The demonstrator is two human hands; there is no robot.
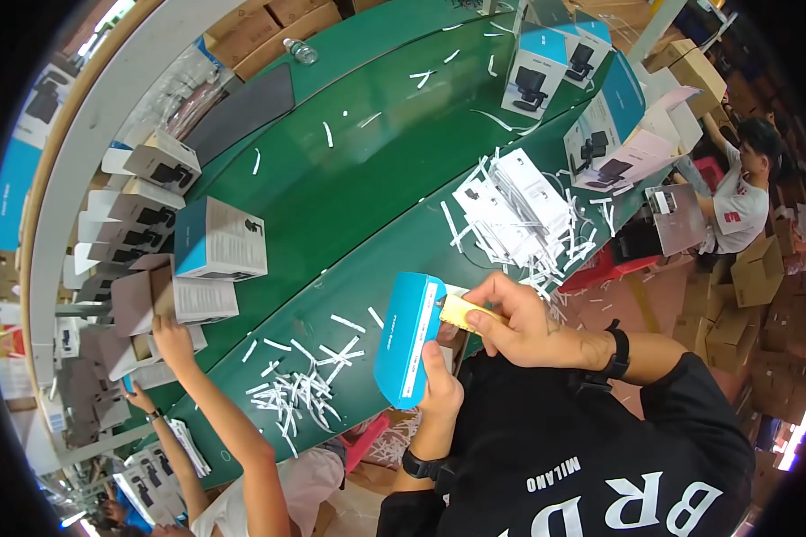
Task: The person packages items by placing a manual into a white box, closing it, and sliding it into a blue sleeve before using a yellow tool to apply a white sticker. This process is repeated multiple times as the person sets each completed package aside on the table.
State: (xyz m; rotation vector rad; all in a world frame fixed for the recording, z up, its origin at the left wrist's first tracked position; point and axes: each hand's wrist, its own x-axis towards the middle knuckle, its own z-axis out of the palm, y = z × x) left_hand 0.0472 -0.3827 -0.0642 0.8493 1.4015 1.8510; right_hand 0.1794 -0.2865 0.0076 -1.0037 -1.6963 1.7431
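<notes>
My left hand (441,387) grips the lower edge of a blue and white carton (409,338) and holds it upright over the near edge of the green table (349,192). My right hand (521,328) is closed on a small yellow tool (461,311) pressed against the carton's top right side. Both wrists wear black bands. Part of the carton's white face is hidden behind my hands.
White paper strips (300,389) litter the table, and a pile of white leaflets (510,210) lies to the right. Blue and white boxes (219,240) stand at the left, where a co-worker's hand (175,338) reaches. More boxes (537,76) stand at the far end, near another person (743,192).
</notes>
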